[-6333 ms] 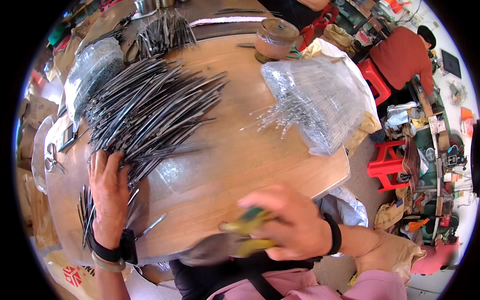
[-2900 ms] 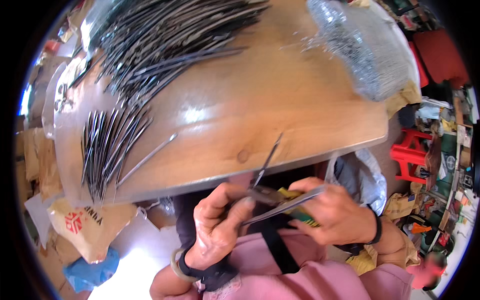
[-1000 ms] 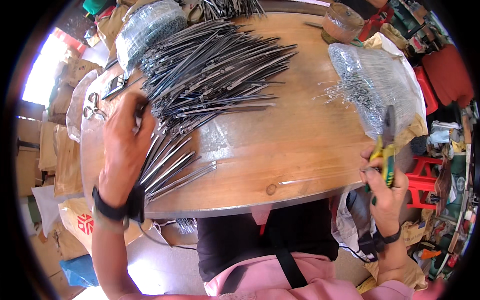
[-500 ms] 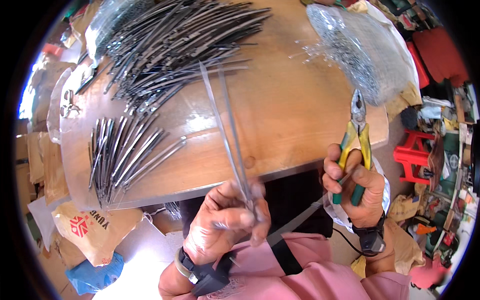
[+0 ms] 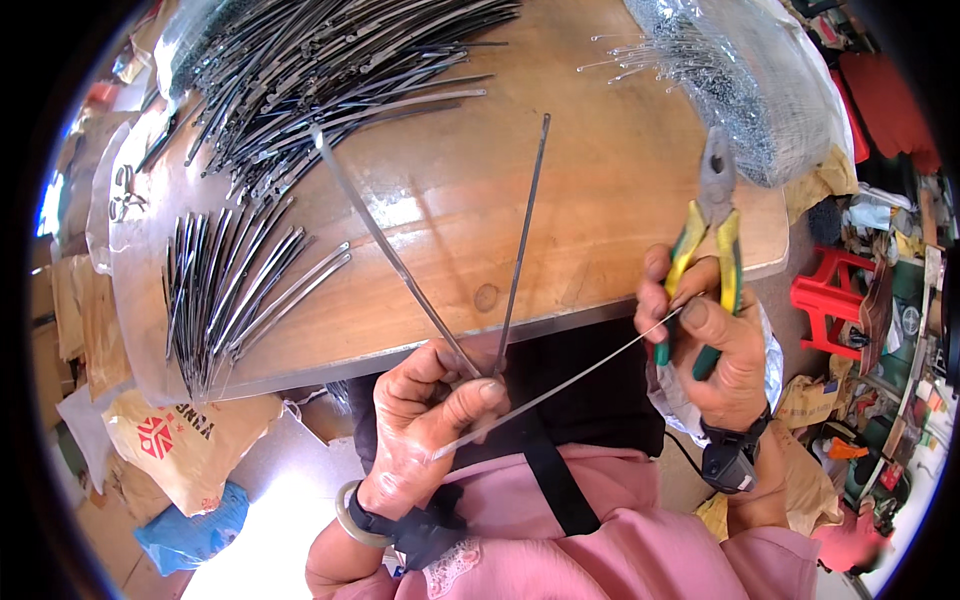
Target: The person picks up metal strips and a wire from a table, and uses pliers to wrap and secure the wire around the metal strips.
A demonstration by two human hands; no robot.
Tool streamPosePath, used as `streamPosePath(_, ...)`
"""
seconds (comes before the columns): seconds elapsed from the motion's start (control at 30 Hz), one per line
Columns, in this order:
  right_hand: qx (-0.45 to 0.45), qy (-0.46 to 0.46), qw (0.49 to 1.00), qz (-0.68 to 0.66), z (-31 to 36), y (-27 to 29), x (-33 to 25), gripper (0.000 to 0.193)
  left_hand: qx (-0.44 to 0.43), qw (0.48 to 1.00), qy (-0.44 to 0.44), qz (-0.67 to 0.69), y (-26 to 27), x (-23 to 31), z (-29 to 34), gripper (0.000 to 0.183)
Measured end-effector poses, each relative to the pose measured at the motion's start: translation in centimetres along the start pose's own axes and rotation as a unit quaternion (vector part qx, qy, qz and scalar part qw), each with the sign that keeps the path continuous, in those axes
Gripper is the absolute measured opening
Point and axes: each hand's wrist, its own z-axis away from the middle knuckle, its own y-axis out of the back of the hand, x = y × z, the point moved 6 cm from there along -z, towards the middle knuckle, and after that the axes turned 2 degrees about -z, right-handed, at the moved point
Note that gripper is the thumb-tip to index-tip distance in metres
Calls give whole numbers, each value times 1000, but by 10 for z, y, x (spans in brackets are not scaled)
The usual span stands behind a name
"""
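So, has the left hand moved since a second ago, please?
Yes: the left hand moved right and toward the body, from over the table to its near edge.

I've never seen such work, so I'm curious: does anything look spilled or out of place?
Slightly: thin silvery metal rods stick out unevenly from a clear plastic bag at the far right of the brown wood-grained table, so they look half spilled. Nothing else stands out.

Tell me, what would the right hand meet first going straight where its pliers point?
The right hand would likely meet the plastic bag of wires, pliers first; height is unclear.
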Motion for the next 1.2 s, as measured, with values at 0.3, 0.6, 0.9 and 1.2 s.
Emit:
streamPosePath(0.3, -38, 141, 941, 307, 3, -8, -45, 12, -53, 993, 20, -104, -3, 1, 8, 10)
streamPosePath(0.6, -275, 298, 630, 662, -5, -72, -25, 29, -119, 972, 131, -157, -8, -4, 13, 5)
streamPosePath(0.9, -276, 297, 623, 669, -2, -69, -13, 31, -197, 970, 27, -140, -1, 21, 1, 34)
streamPosePath(1.2, -295, 318, 632, 642, 15, -87, -8, 20, -244, 953, 117, -137, -25, 2, 0, 37)
